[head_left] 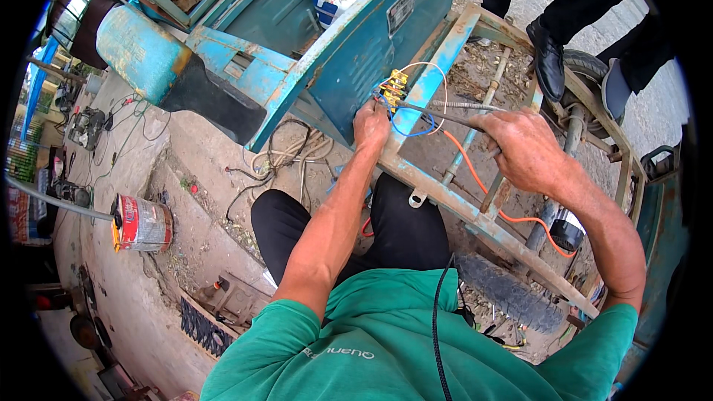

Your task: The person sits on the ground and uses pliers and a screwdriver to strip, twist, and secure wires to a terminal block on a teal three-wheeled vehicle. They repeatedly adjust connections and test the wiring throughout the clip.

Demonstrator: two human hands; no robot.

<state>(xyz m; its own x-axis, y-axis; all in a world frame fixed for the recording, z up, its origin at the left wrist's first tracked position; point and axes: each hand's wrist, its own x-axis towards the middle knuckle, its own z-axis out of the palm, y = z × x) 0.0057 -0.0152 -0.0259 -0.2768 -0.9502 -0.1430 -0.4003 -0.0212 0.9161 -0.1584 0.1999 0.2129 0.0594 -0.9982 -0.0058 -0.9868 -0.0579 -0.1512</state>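
My left hand (370,125) is closed on thin wires just below a yellow terminal block (394,90) on the blue metal panel (359,56); its fingertips are partly hidden. My right hand (531,148) grips a long dark metal tool (438,113), which reaches leftward to the terminal block. A blue wire (414,133) and a pale wire loop around the block. An orange cable (469,162) runs down through the rusty, pale-blue frame (438,194) beneath my arms.
Another person's dark trouser legs and black shoe (549,63) are at upper right, by a wheel (583,63). A red-and-white bucket (147,227) stands left, near tangled cables (290,154). A blue-and-black seat-like part (145,52) juts out upper left. A worn tyre (505,297) lies below the frame.
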